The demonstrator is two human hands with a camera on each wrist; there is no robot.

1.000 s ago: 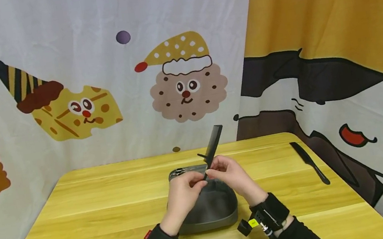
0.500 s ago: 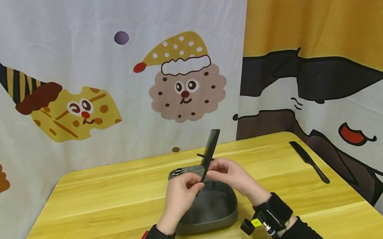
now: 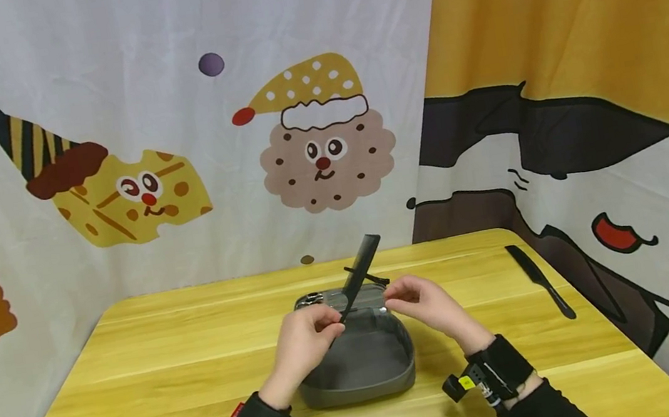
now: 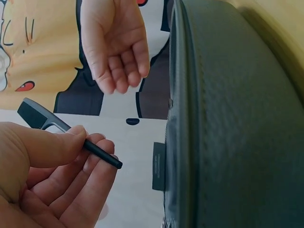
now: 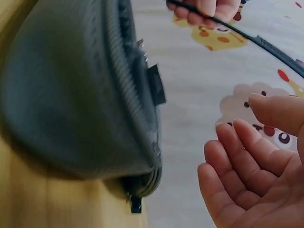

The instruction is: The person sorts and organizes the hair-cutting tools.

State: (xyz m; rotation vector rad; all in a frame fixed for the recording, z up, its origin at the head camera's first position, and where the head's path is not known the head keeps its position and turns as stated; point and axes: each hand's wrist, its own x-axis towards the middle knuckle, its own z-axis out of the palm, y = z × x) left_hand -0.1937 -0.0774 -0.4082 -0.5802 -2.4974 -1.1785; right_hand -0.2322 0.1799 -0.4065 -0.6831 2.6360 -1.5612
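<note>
Black comb (image 3: 361, 269) held over an open gray case (image 3: 362, 393)
The left hand (image 3: 304, 343) pinches the comb's handle, toothed end slanting toward the table's (image 3: 141, 389) far edge; the right hand (image 3: 429, 304) holds nothing, fingers loosely bent. A black handled tool (image 3: 538, 277) lies by the right edge.

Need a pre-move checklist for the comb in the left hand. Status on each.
1. Left hand has the comb: ok, fingers pinch it.
2. Right hand off the comb: ok, fingers relaxed, a gap shows between them.
3. Grey case open: ok, its inside shows in the head view.
4. Comb lying level: not ok, it is tilted, toothed end up.
5. Second comb out of the way: ok, it lies near the right edge of the table, apart from the case.
6. Everything inside the case accounted for: cannot tell, the left hand hides part of it.
</note>
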